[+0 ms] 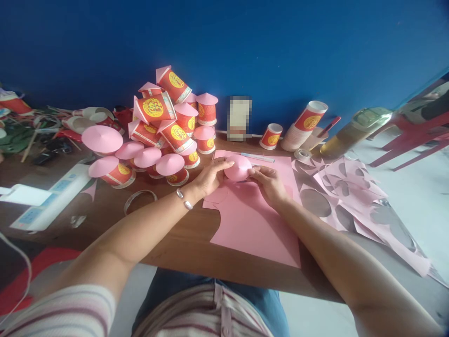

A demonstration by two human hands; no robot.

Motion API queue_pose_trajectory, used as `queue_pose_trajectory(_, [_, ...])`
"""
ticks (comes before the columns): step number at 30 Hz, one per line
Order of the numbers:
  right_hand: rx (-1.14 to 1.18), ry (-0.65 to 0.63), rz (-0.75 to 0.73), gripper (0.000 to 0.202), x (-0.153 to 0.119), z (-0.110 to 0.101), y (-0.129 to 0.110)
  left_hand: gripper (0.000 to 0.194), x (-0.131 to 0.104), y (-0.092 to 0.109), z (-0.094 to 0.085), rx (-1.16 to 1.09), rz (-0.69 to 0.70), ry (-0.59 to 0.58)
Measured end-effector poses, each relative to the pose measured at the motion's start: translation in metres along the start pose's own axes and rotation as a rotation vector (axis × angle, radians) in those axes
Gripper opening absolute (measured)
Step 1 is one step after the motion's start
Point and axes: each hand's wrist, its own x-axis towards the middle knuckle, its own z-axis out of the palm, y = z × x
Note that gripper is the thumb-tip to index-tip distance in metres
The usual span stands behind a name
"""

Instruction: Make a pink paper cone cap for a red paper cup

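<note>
Between my two hands is a small pink paper cone [237,168], held above a pink paper sheet [259,224]. My left hand [213,177] grips its left edge, with the thumb lying on top. On the opposite edge, my right hand [268,181] pinches the paper between thumb and fingers. The sheet has a curved cut on its left side, and a slim pen-like stick [257,157] lies across its far edge. To the left stands a pile of red paper cups with pink cone tops [178,135], some upright and some tipped over.
Pink paper offcuts with round holes [345,180] cover the table's right side. Behind are a single red cup [271,136], a leaning cup stack [305,124], a tape roll [302,155] and a bottle [354,131]. A power strip [52,199] and tape ring [138,199] lie left.
</note>
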Motion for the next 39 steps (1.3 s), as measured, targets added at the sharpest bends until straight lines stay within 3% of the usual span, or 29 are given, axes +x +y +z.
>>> queue_pose_trajectory(8, [0.08,-0.026,-0.006,0.042,0.0009,-0.0012,0.0005,0.029,0.0036,-0.0031,-0.004,0.007,0.085,0.085])
queue_pose_trajectory(14, [0.034,-0.053,0.037,0.04,-0.0001,-0.001,0.0012,0.031,0.0033,-0.0047,-0.0055,0.106,0.126,0.083])
queue_pose_trajectory(21, [0.066,-0.053,0.057,0.036,0.0015,-0.0015,0.0033,0.039,0.0041,-0.0054,-0.005,0.023,0.163,0.096])
queue_pose_trajectory(29, [0.043,-0.032,0.051,0.036,0.0011,0.0006,0.0015,0.033,-0.0008,-0.0031,-0.0066,0.098,0.139,-0.001])
queue_pose_trajectory(34, [0.045,-0.041,0.043,0.038,-0.0006,0.0036,-0.0014,0.043,-0.0037,-0.0004,-0.0037,0.154,0.079,-0.124])
queue_pose_trajectory(39, [0.02,-0.067,0.023,0.039,-0.0018,0.0065,-0.0006,0.046,-0.0053,0.0008,-0.0028,0.19,0.086,-0.091])
